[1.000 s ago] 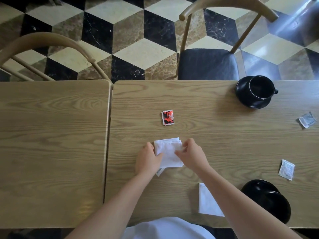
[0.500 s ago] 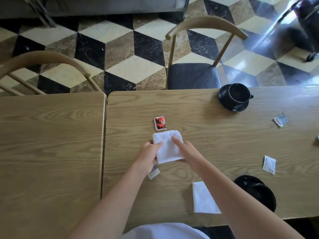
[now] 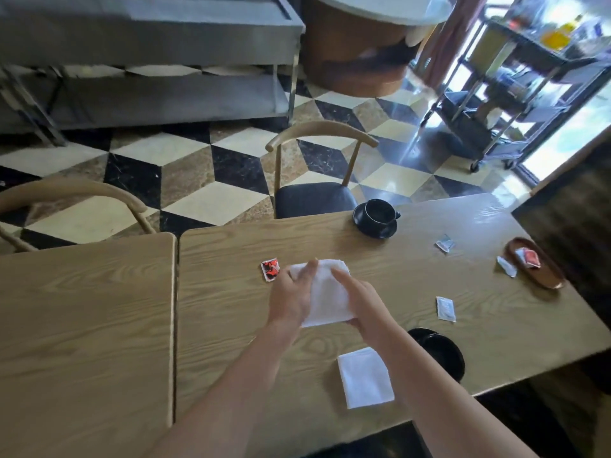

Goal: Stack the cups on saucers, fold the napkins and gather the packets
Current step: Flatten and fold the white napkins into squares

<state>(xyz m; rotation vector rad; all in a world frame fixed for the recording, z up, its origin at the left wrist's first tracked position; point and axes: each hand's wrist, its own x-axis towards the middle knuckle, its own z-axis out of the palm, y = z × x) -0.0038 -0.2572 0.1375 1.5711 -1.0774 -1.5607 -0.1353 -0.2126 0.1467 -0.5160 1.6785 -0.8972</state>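
napkins 2 [image 3: 325,295] | packets 6 [image 3: 270,270] | cups 2 [image 3: 379,212] | hands 2 [image 3: 292,297]

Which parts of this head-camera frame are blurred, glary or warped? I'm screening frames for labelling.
Head view: the black metal trolley and the round white tabletop are smeared by motion blur; window glare washes out the far right of the wooden table; wide-angle distortion bends the table edges; both hands and the white napkin are only slightly soft.

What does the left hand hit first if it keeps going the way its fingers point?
The left hand lies on the napkin, fingers pointing away and slightly right. Past the napkin's far edge the table looks bare; the black cup is probably right of that line.
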